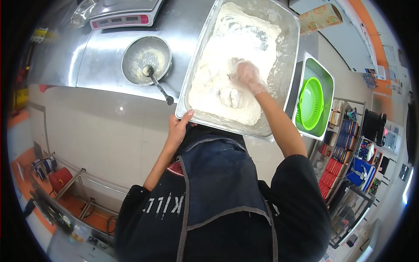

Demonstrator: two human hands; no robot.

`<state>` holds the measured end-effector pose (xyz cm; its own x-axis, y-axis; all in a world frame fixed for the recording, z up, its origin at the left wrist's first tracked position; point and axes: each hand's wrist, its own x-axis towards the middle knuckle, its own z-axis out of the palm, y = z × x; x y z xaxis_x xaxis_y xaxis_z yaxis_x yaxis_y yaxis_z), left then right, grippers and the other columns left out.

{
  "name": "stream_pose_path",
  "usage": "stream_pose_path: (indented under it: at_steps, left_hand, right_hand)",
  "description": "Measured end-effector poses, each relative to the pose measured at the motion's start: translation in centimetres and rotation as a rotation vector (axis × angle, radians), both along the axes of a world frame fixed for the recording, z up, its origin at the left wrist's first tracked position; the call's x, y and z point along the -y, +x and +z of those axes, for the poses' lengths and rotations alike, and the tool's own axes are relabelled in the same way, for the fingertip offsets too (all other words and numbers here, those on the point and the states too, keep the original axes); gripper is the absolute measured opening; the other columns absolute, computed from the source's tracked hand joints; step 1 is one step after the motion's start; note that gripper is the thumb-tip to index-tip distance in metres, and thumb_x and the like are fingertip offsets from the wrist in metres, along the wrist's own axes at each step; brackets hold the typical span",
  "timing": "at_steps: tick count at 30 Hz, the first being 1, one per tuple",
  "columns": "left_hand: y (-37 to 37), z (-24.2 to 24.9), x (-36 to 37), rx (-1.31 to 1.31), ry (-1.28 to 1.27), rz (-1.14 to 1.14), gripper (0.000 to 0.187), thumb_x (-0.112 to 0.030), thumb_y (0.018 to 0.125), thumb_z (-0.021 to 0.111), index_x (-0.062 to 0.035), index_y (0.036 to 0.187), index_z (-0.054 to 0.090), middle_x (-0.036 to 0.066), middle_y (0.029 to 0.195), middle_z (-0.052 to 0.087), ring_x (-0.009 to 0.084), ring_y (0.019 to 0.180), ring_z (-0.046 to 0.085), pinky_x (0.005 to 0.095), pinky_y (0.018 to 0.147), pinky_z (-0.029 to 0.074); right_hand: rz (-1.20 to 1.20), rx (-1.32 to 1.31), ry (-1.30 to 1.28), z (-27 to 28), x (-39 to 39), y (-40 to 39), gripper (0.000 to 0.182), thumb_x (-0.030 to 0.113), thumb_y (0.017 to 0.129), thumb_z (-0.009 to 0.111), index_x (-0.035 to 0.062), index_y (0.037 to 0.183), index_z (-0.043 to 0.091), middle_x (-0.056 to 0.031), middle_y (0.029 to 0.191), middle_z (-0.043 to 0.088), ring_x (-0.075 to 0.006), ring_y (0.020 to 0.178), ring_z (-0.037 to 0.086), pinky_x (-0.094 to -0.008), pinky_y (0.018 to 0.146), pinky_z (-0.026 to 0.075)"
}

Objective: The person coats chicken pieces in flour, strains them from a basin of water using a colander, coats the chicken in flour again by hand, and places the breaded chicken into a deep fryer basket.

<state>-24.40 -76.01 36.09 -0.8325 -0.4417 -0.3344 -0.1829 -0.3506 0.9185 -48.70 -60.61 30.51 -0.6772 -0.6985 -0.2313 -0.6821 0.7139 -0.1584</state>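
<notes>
A deep metal tray (283, 94) of white flour (209, 81) tilts over the counter's front edge, close to my body. My left hand (180, 124) grips its near left corner, thumb over the rim and fingers underneath. Inside the tray, my right hand (247, 76) is coated in flour and low over the middle of it. Its fingers are blurred and blend into the white, so I cannot tell whether they hold anything. Just below that hand lies a flour-covered lump (231, 98), partly sunk in the flour.
On the steel counter (104, 52), left of the tray, is a metal bowl (131, 65) with a dark-handled scoop (160, 89) leaning across its rim. Behind it stands a digital scale (124, 19). At right, a green basket (310, 105) rests in a metal pan (326, 83), near a roll (321, 18).
</notes>
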Motion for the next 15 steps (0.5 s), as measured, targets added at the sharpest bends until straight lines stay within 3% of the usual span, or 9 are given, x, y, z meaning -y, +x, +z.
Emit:
stream_pose_path:
  at_steps: [5,11,14,15]
  left_hand:
    - [0.0,-0.1,-0.1,0.003,-0.005,0.017,0.018,-0.015,0.084,0.053,0.0011,0.079,0.059,0.005,0.065,0.059,0.0098,0.056,0.053,0.0227,0.053,0.041]
    - [0.2,-0.6,-0.1,0.010,0.003,0.008,0.018,-0.015,0.084,0.053,0.0014,0.080,0.059,0.005,0.066,0.059,0.0099,0.058,0.053,0.0229,0.053,0.041]
    - [0.1,0.0,-0.2,-0.001,0.024,0.022,0.018,-0.015,0.084,0.053,0.0016,0.079,0.058,0.006,0.067,0.059,0.0101,0.058,0.053,0.0230,0.053,0.041]
    - [0.1,0.0,-0.3,-0.003,0.020,0.028,0.018,-0.015,0.084,0.053,0.0017,0.080,0.058,0.006,0.067,0.059,0.0102,0.058,0.053,0.0230,0.053,0.041]
  right_hand:
    - [0.136,0.396,0.126,-1.1,-3.4,3.7,0.039,0.037,0.075,0.053,-0.0014,0.078,0.058,-0.0172,0.077,0.059,-0.0271,0.081,0.058,-0.0373,0.073,0.045]
    - [0.370,-0.128,0.071,0.5,-9.2,4.4,0.026,0.021,0.084,0.042,0.0020,0.081,0.059,-0.0122,0.070,0.059,-0.0219,0.064,0.057,-0.0308,0.057,0.046]
    - [0.654,-0.155,0.482,6.6,-6.8,8.5,0.024,0.018,0.085,0.040,0.0053,0.086,0.060,-0.0086,0.067,0.057,-0.0199,0.063,0.057,-0.0259,0.053,0.046]
    - [0.560,-0.022,0.457,5.8,-6.7,8.8,0.023,0.018,0.086,0.040,0.0064,0.088,0.060,-0.0084,0.067,0.057,-0.0204,0.067,0.056,-0.0272,0.056,0.046]
